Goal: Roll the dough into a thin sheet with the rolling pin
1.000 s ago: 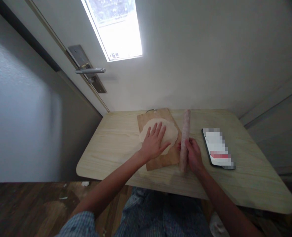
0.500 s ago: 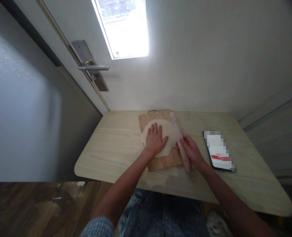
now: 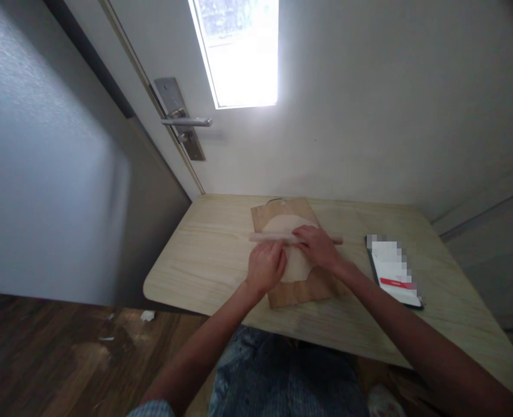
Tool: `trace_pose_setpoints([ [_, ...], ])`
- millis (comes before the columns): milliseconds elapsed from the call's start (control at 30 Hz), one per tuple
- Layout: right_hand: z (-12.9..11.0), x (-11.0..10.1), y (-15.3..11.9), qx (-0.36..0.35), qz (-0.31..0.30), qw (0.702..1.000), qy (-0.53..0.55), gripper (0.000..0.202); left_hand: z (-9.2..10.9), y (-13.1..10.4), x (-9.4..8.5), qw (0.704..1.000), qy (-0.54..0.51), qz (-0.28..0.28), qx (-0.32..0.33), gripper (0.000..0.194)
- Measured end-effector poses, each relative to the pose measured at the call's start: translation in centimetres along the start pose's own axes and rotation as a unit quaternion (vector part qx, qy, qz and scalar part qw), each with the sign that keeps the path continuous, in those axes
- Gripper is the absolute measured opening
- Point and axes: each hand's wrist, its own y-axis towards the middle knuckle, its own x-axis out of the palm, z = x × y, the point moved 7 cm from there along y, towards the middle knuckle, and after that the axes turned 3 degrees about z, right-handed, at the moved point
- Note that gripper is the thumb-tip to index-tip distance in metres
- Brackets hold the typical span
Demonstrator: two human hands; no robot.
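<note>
I had the rolling pin (image 3: 267, 237) lying nearly crosswise in the picture, a little below and right of centre, over a flat sheet of dough (image 3: 297, 265) on a wooden cutting board (image 3: 285, 296). The board sat slightly askew on the desk (image 3: 195, 255), its metal loop (image 3: 276, 200) towards the top of the frame. My right hand (image 3: 321, 249) was closed over the pin right of its middle, fingers across the top, with the pin's right end poking out beyond it. My left hand (image 3: 264, 267) was bent narrow at the near side of the pin's left part; I could not tell whether those fingers gripped it or only rested against it. The dough showed above and below the pin, rounded at the top and ragged at its lower right edge. To roll well here, I judged, both palms needed to bear down equally, since a heavier right side would leave the sheet lopsided. The pin was best kept level and worked from the middle outwards, easing off near the rim so that the edge did not thin or tear. The ragged lower right corner seemed to want the lightest pressure. A smartphone (image 3: 393, 272) lay at the right, well apart from the board.
</note>
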Motion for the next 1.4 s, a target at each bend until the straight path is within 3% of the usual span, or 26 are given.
trace_pose_setpoints([
  [133,-0.8,0.0,-0.5,-0.033,-0.009,0.999,0.002,0.025,-2.3,2.0,-1.7,0.997,0.009,0.051,-0.051,0.025],
  [267,-1.1,-0.4,-0.5,-0.012,-0.001,1.000,0.014,0.025,-3.5,3.7,0.3,0.995,0.034,0.007,-0.095,0.028],
  [400,-1.5,0.1,-0.5,0.047,0.031,0.997,-0.051,0.036,-2.8,3.1,2.5,0.988,0.110,-0.029,-0.100,0.032],
  [600,-1.8,1.2,-0.2,0.105,0.064,0.984,-0.132,0.041,-2.3,2.5,3.3,0.982,0.163,-0.024,-0.088,0.039],
  [867,-0.1,2.0,3.8,0.138,0.037,0.980,-0.138,0.043,-4.1,6.2,4.3,0.981,0.142,-0.053,-0.119,0.031],
  [1100,1.2,2.2,7.1,0.125,0.030,0.984,-0.127,0.044,-5.7,9.0,5.0,0.978,0.134,-0.077,-0.142,0.030],
  [1400,2.2,2.2,10.1,0.132,0.004,0.978,-0.161,0.028,-7.2,11.3,5.8,0.977,0.132,-0.096,-0.135,0.029],
])
